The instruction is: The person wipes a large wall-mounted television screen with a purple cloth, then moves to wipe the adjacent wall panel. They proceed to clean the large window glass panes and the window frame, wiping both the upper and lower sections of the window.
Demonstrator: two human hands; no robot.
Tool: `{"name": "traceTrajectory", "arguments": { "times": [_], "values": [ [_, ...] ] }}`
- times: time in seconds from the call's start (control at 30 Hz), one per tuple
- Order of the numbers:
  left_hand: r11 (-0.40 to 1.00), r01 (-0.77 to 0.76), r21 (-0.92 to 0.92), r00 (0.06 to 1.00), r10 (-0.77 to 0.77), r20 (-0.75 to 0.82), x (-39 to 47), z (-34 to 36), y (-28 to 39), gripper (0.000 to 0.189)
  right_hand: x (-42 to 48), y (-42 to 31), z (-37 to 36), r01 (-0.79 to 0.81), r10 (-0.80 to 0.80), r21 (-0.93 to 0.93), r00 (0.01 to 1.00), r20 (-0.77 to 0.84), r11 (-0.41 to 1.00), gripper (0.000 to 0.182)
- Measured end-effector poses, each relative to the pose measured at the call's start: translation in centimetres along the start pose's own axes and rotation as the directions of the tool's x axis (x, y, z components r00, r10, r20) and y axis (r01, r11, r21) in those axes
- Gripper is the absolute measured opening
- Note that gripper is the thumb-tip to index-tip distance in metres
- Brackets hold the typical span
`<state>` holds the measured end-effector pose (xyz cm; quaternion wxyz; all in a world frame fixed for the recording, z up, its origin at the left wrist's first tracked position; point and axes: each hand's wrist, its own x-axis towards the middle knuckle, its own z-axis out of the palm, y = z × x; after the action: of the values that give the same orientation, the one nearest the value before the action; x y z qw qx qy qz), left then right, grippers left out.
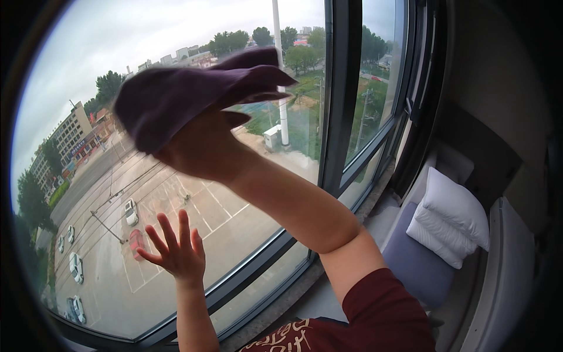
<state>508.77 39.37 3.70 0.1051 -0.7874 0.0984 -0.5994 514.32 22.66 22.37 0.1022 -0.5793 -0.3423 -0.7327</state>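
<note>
A dark purple cloth [176,97] covers the fingers of my right hand [198,149], its loose folds trailing off to the right. That arm reaches up across the large window pane [246,185]; whether the cloth touches the glass I cannot tell. Lower down, my left hand [179,253] is raised before the same pane with its fingers spread. It holds nothing, and its palm seems to lie at or near the glass.
Dark window frame bars [336,97] run upright and along the bottom of the pane. A stone sill [272,303] lies below. At the right stands a bed [418,259] with stacked white pillows [453,215]. Outside, far below, is a parking lot [220,224] with several cars.
</note>
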Motion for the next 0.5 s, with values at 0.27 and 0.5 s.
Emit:
{"name": "traceTrajectory", "arguments": {
  "times": [0.27, 0.5],
  "values": [
    [0.999, -0.003, -0.035, 1.000, 0.003, 0.027, -0.3, -0.7, 0.1, 0.047, 4.1, 8.0, -3.5, -0.365, 0.396, -0.155, 0.831, 0.391, 0.918, 0.038],
    [0.999, -0.013, 0.032, 1.000, 0.013, -0.007, -0.1, 0.1, 0.1, 0.047, -3.4, 8.7, -1.3, -0.189, 0.187, 0.028, 0.981, 0.058, 0.982, 0.051]
  ]
}}
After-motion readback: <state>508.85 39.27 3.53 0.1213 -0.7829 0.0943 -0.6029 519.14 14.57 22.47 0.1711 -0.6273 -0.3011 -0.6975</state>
